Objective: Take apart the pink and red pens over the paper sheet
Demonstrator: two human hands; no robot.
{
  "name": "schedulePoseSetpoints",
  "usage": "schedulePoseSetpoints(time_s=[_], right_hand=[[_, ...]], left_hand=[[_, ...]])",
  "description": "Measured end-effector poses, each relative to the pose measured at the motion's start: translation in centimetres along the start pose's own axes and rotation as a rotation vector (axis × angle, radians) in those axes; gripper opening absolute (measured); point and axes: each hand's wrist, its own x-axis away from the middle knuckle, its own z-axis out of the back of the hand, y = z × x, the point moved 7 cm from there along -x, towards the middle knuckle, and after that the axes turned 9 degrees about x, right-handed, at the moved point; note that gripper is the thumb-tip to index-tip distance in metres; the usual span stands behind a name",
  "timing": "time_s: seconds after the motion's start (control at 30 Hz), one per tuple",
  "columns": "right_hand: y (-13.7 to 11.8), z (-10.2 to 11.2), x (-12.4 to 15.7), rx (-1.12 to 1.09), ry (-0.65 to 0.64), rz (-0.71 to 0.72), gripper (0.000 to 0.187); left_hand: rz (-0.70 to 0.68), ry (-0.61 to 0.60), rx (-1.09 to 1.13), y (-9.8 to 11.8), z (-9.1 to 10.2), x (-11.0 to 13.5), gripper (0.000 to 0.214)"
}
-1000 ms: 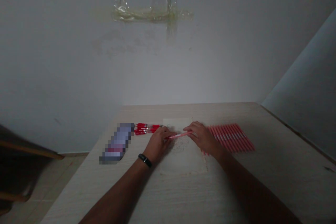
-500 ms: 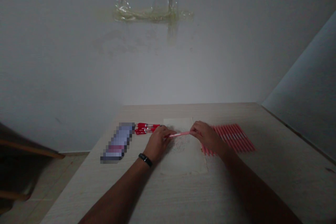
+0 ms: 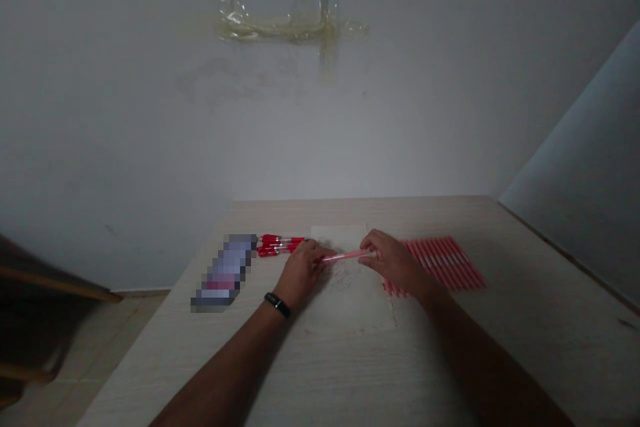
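A thin pink pen [image 3: 345, 256] is stretched between my two hands over a pale sheet of paper [image 3: 350, 303] on the wooden table [image 3: 450, 360]. My left hand [image 3: 303, 272], with a black band on its wrist, is closed round the pen's left end. My right hand [image 3: 393, 260] pinches the pen's right end with closed fingers. Just left of my left hand lie a few red-capped pens [image 3: 277, 245]. Behind my right hand a row of several pink pens [image 3: 443, 261] lies side by side.
A blurred-out flat box [image 3: 225, 271] lies at the table's left side, next to the red-capped pens. A white wall with yellowed tape remnants [image 3: 290, 13] stands behind the table. Dark wooden furniture [image 3: 35, 320] is at the far left over a tan floor.
My right hand slid a little to the right along the pen, so more of the pink shaft shows between my hands. My left hand has hardly moved.
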Motion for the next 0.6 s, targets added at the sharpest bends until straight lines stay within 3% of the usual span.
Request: schedulePoseSetpoints(time_s=[0.17, 0.33, 0.5, 0.6], right_hand=[[-0.56, -0.13, -0.1, 0.043, -0.054, 0.07, 0.026], [-0.45, 0.13, -0.09, 0.036, -0.027, 0.04, 0.018], [-0.5, -0.47, -0.07, 0.088, -0.064, 0.056, 0.037], [-0.34, -0.51, 0.11, 0.029, -0.053, 0.001, 0.037]], left_hand=[[-0.012, -0.007, 0.0, 0.11, -0.06, 0.01, 0.022], [-0.015, -0.007, 0.007, 0.04, -0.11, 0.01, 0.02], [-0.05, -0.02, 0.025, 0.31, -0.15, -0.04, 0.017], [-0.042, -0.023, 0.033, 0.4, -0.18, -0.03, 0.016]])
